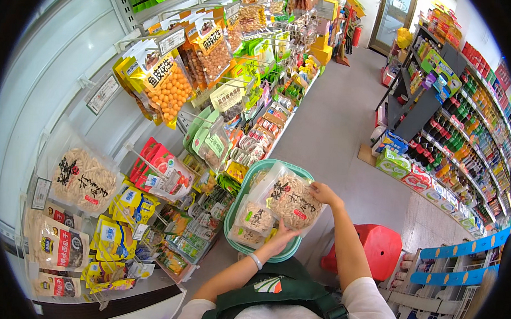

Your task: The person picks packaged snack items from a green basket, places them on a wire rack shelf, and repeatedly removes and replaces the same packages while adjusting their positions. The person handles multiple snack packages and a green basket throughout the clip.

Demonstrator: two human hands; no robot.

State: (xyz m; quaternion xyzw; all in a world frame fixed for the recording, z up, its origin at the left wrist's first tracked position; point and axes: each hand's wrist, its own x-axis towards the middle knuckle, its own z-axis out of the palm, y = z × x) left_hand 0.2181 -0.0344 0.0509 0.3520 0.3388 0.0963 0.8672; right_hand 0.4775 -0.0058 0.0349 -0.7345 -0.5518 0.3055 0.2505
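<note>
A large clear plastic bag of pale seeds (pixel 294 199) lies tilted over a teal plastic basket (pixel 231 214) in front of my body. With my right hand (pixel 326 194) I grip the bag's right edge. My left hand (pixel 283 238) holds its lower edge, fingertips against the plastic. Inside the basket, smaller seed packs (pixel 253 219) show beside and below the large bag, which hides part of the contents. A similar large seed bag (pixel 85 180) hangs from the rack on the left.
Hanging snack bags (pixel 169 87) and red pouches (pixel 163 172) line the left rack, their hooks sticking out. To my right stands a red plastic stool (pixel 369 250). A grey floor aisle (pixel 326 111) runs ahead towards a door (pixel 393 22), with drink shelves (pixel 461 143) along its right.
</note>
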